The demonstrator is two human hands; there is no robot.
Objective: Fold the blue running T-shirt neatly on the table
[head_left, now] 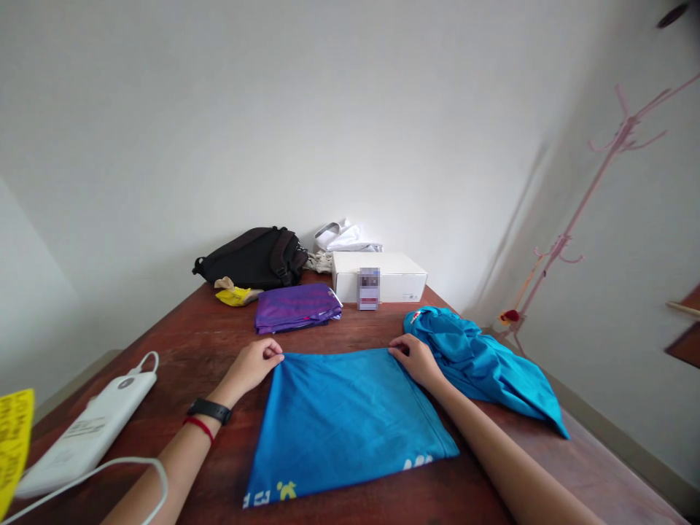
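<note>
A blue cloth (350, 419) with white and yellow print along its near edge lies spread on the table in front of me. Its far left corner is pinched between the fingers of my left hand (257, 367), which has a black band and a red string at the wrist. At the far right corner, my right hand (414, 357) pinches the same cloth. Just beyond my right hand lies a crumpled heap of blue fabric (481, 357). A folded purple cloth (295, 308) sits past my left hand, apart from it.
On the brown table (180, 343), a white power bank (90, 430) with a cable lies left, near a yellow note (14, 445). Farther back are a black backpack (249, 255), a yellow item (234, 295), a white box (402, 273) and a small card (368, 289). A pink coat rack (593, 182) stands right.
</note>
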